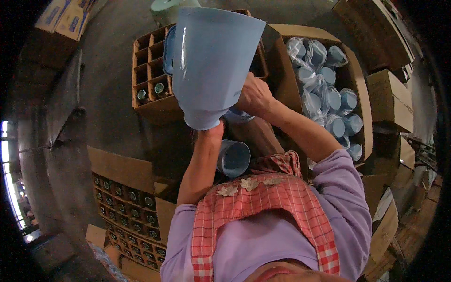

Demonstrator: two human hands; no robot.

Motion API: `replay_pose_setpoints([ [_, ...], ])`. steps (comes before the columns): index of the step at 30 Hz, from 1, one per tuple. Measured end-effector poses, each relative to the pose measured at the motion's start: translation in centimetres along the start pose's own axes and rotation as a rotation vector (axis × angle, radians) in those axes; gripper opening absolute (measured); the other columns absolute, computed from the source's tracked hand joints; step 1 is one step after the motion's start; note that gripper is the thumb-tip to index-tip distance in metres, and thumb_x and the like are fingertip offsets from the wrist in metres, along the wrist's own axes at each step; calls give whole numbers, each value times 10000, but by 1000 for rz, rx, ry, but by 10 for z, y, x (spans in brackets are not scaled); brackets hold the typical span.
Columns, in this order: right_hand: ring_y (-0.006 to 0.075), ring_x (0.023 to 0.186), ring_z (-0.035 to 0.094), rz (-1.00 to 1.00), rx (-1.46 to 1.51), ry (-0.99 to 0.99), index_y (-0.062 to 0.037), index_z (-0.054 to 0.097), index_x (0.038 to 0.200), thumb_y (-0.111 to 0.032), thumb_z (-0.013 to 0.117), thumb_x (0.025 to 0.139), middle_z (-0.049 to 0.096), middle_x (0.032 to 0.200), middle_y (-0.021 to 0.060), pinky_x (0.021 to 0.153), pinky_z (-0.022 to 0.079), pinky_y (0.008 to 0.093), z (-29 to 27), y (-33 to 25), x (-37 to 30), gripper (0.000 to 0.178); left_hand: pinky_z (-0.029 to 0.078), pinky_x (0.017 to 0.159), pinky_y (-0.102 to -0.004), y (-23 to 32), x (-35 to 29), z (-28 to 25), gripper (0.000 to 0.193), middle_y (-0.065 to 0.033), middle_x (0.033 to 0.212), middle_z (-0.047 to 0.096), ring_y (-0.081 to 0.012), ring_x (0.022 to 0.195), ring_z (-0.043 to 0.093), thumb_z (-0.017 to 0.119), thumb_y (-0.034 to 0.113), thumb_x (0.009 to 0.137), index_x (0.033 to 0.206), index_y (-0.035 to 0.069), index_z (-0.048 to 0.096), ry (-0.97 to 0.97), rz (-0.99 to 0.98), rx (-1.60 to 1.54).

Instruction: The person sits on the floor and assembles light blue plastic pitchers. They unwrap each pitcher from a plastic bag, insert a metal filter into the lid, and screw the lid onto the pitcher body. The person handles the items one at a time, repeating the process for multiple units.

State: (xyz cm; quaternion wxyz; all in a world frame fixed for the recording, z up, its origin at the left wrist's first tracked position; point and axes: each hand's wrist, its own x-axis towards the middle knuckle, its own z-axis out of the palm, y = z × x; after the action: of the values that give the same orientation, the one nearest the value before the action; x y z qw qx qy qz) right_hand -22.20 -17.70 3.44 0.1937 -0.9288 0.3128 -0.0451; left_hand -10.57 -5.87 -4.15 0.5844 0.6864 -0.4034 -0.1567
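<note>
A large pale-blue pitcher (216, 61) was held up off the floor (112, 127), its wide mouth pointed away, its base turned toward the body and its handle (169, 50) on the left. The left hand (215, 133) was mostly hidden behind the base, and the right hand (255, 96) was bent in at the right side with its fingertips covered; how firmly either was closed could not be told. For good handling, it was judged, the base was best supported by one palm and the side only lightly steadied, since a smooth wall could easily be let slip; a second blue vessel (236, 160), open-mouthed just in front of the apron (263, 197), was best kept from being knocked. Beyond the pitcher, a divided carton (159, 110) was placed, with two round bottle tops (150, 91) seen near its near left corner. On the right, an open carton (361, 94) was filled with blue cups (334, 99), some wrapped in clear film. At the lower left, rows of round tops were packed below a raised flap (120, 169). The room was dimly lit, with brightness admitted at the far left and more boxes (392, 101) stacked along the right.
</note>
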Motion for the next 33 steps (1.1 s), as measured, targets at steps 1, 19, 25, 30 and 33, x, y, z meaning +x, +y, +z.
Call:
replay_pose_setpoints([
  [1,420,854,621,13,8,2,-23,538,1117,-341,603,820,569,1011,284,714,539,448,0,1,1,440,382,1014,-395,3,2,1,549,-69,1312,488,-241,1209,447,607,355,874,1341,131,424,10,36,64],
  [19,384,920,628,73,53,122,-67,647,1065,-402,580,818,657,997,204,802,513,438,2,38,-10,422,427,976,-383,-44,16,-14,717,-98,1392,437,-263,1260,413,641,524,792,1365,156,418,79,251,306],
  [25,210,754,634,388,1004,345,35,596,1117,-333,588,883,671,892,133,685,502,339,-10,109,-14,436,397,1019,-433,-30,38,-75,544,-70,1402,424,-256,1247,441,559,248,924,1407,99,359,101,-362,-1043],
  [30,178,818,636,345,1583,465,-3,612,1099,-320,569,910,662,954,74,708,523,355,25,164,-12,372,413,996,-435,-132,83,-82,486,-84,1369,459,-261,1219,468,544,236,928,1371,86,410,179,-580,-1121],
  [33,170,844,636,466,1764,532,-26,604,1108,-279,561,919,658,974,75,735,530,344,41,174,-12,318,423,982,-436,-202,95,-65,455,-93,1350,479,-265,1203,485,535,229,930,1349,79,441,221,-676,-1107],
])
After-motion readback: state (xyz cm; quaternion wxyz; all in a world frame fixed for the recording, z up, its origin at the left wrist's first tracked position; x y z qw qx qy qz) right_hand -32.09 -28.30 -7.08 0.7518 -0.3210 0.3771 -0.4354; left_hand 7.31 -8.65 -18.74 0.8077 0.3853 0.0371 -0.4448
